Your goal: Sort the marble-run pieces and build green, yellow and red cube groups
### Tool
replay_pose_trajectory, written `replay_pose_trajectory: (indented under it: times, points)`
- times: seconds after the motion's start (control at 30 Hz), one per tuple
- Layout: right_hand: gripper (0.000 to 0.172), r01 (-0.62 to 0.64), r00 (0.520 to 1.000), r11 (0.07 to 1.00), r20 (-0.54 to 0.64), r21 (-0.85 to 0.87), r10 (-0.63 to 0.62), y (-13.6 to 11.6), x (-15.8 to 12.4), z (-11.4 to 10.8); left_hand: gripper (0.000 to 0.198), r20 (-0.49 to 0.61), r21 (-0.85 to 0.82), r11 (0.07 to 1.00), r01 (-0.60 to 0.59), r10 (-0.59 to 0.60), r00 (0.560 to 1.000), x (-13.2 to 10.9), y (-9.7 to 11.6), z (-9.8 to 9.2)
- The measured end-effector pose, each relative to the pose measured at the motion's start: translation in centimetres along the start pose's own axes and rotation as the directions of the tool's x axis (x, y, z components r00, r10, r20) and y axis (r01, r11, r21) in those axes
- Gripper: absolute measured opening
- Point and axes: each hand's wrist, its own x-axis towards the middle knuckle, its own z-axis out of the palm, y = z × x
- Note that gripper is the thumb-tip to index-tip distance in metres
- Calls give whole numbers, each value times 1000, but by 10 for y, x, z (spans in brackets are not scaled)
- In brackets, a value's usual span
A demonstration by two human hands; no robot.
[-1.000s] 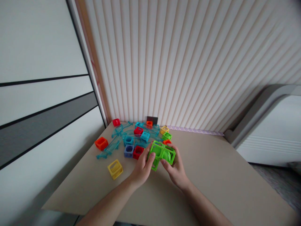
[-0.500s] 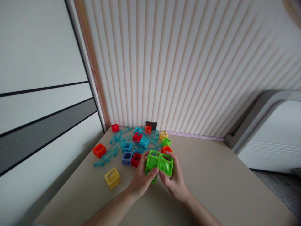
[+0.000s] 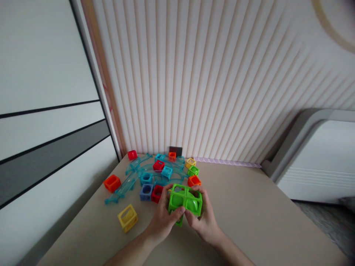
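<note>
Green hollow blocks (image 3: pixel 185 200), joined side by side with another green part below, are held up over the table's near side. My left hand (image 3: pixel 165 215) is closed around their left side, its thumb on the front face. On the right side my right hand (image 3: pixel 203 218) grips them too, thumb near the lower middle edge. The fingers behind the blocks are partly hidden. A red block (image 3: pixel 157 193) and a blue-violet block (image 3: pixel 146 192) stand just left of my left hand. Beyond my right hand lies an orange block (image 3: pixel 194 180).
Translucent teal track pieces (image 3: pixel 127 185) spread across the table (image 3: pixel 249 218), with red, teal, green and yellow blocks among and beside them. A yellow block (image 3: pixel 128 218) lies front left, an orange block (image 3: pixel 112 183) farther left. A dark object (image 3: pixel 179 150) stands by the ribbed wall.
The camera view has shifted slightly, so the whole scene sits a bit lower and farther left. Both hands still grip the green blocks, which look slightly tilted compared with before.
</note>
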Motion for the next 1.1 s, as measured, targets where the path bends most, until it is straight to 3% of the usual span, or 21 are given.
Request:
replay_pose_trajectory:
  times: [0.13, 0.2, 0.3, 0.4, 0.47, 0.6, 0.77, 1.1]
  points:
    - [70, -35, 994, 998, 106, 56, 29, -5, 2, -4, 52, -52, -59, 996, 66, -69, 996, 0, -5, 0]
    - [68, -46, 992, 992, 125, 118, 31, -6, 8, -9, 51, -96, -111, 987, 119, -130, 987, 1, -10, 0]
    - [52, -35, 996, 997, -81, 68, 41, 6, 27, -22, 54, -142, -185, 968, 171, -198, 970, 2, -16, 0]
    - [45, -115, 941, 965, -338, -234, 30, 34, 53, -43, 56, -126, -180, 975, 130, -154, 980, 2, -15, 0]
    - [52, -208, 917, 910, -396, -357, 54, 55, 69, -56, 56, -79, -142, 986, 91, -103, 992, 0, -10, 1]
    - [53, -263, 930, 879, -346, -397, 122, 85, 90, -64, 61, 38, -103, 988, 111, -108, 993, -4, -1, 6]
    - [44, -310, 946, 845, -228, -436, 230, 94, 98, -59, 70, 148, -151, 969, 194, -172, 974, -7, -2, 13]
    - [45, -360, 932, 850, -191, -385, 308, 95, 85, -66, 59, 162, -165, 964, 210, -184, 969, -7, 0, 13]
